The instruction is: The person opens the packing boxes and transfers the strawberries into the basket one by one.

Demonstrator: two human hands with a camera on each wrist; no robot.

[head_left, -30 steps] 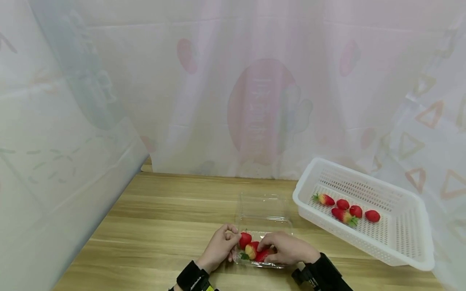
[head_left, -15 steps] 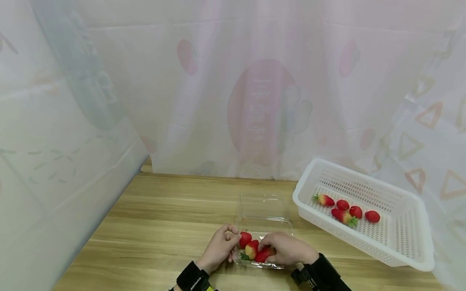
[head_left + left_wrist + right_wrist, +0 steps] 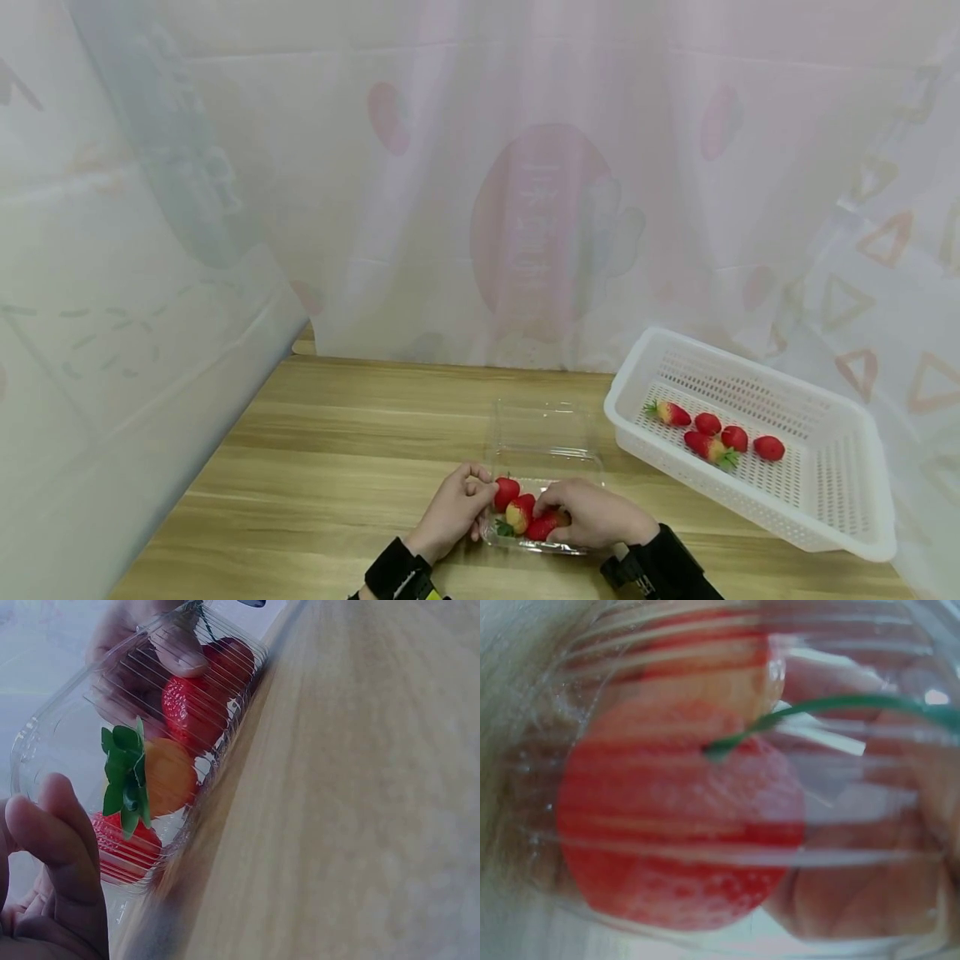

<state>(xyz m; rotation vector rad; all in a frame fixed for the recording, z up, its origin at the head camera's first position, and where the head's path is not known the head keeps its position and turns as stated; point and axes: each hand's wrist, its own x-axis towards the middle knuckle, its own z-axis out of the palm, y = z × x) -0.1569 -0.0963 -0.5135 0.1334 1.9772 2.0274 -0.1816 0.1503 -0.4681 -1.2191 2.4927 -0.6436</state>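
A clear plastic clamshell box point(image 3: 564, 550) lies on the wooden table with its lid point(image 3: 546, 427) folded back. My left hand point(image 3: 448, 510) pinches its left rim beside a red strawberry point(image 3: 506, 492). A paler strawberry point(image 3: 519, 515) with green leaves point(image 3: 124, 780) lies in the middle. Inside the box, my right hand point(image 3: 596, 512) grips another strawberry point(image 3: 543, 527) with thumb and fingers, low at the front right. The right wrist view looks through the clear wall at a red strawberry point(image 3: 679, 825) with a thin green stem point(image 3: 832, 703); fingers behind are blurred.
A white perforated basket point(image 3: 855, 500) stands at the right, holding several strawberries point(image 3: 733, 438). Printed curtains point(image 3: 420, 200) hang behind the table and along both sides. Each wrist wears a black strap point(image 3: 395, 568).
Both hands keep nearly the same places at the box. The strawberries in the box and basket show no clear movement; the head view shifts very slightly.
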